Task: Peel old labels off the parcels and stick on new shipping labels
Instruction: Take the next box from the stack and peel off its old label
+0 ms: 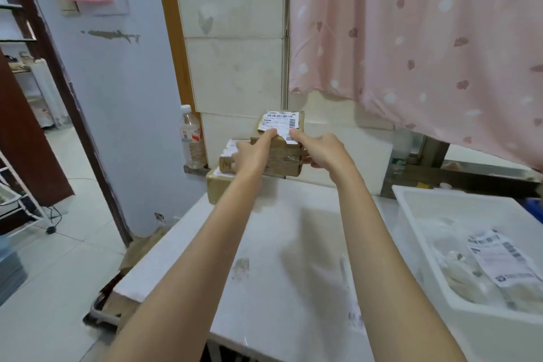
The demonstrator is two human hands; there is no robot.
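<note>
Centre frame: our left hand (255, 153) pinches the thin, tear-prone label (280, 123), right hand (320, 153) grips the stiff, light parcel (283, 160) by its side.

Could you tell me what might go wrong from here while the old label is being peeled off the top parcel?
The label already has a ragged torn lower edge where the left hand picks at it, so it may shred and leave scraps behind. The top parcel sits on a stack of parcels at the table's far corner; pulling could tip the stack. The water bottle beside it might get knocked over.
</note>
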